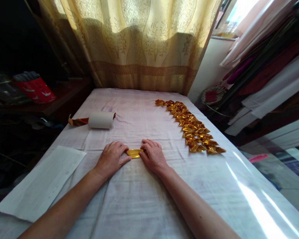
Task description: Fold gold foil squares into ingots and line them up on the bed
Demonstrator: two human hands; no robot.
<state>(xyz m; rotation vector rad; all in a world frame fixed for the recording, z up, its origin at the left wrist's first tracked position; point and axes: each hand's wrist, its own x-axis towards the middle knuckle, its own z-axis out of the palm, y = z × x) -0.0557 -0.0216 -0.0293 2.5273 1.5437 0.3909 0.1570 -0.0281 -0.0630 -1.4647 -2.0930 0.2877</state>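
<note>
A small folded piece of gold foil paper (134,153) lies on the cloth-covered table, between my two hands. My left hand (112,156) pinches its left end, with the thumb at the near side and the fingers at the far side. At the right end, my right hand (153,154) closes its thumb and fingers on the foil. Both fingertips cover the foil's ends. To the right, several shiny folded gold foil pieces (189,124) are laid out in slanting rows. A white roll (100,120) with a strip of gold-orange foil (79,121) sticking out rests at the left.
A white paper sheet (43,182) lies at the table's left edge, near my left forearm. Yellow curtains (144,49) hang behind the white tablecloth (144,205). A red container (36,88) stands on a dark side surface. Clothes (271,79) hang at the right.
</note>
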